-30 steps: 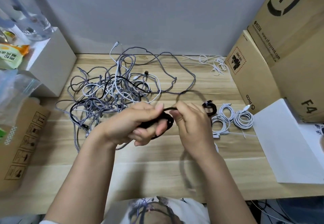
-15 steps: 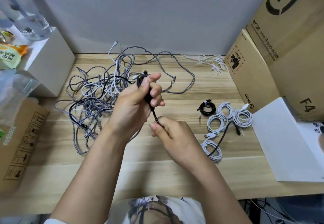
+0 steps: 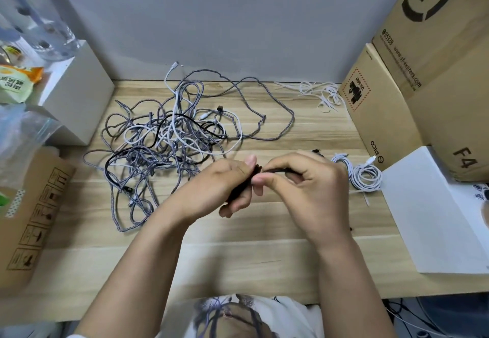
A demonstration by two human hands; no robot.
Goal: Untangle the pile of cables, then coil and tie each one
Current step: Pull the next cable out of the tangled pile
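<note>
Across the middle of the frame runs the wooden desk (image 3: pixel 264 263), set out, it seems, as a sorting line: undone work on one side, finished work on the other. At the upper right stand the cardboard boxes (image 3: pixel 423 78), with a white box (image 3: pixel 436 218) below them, walling in that side. Left of centre sprawls the tangled pile of cables (image 3: pixel 169 142), grey braided, white and black strands looped through one another, with one long grey loop trailing toward the centre right. At centre right, just beside the white box, lie the coiled white cables (image 3: pixel 366 177), probably parked there to keep done coils clear of the tangle.

Just below the pile, the left hand (image 3: pixel 225 187) has its fingers curled round a black cable (image 3: pixel 242 185), bunched into a narrow coil whose long axis slants from lower left to upper right. The right hand (image 3: pixel 307 184) pinches the cable's free end, which sticks out roughly level toward the right. This looks like winding the tail around the bundle to tie it, one hand anchoring while the other works.
</note>
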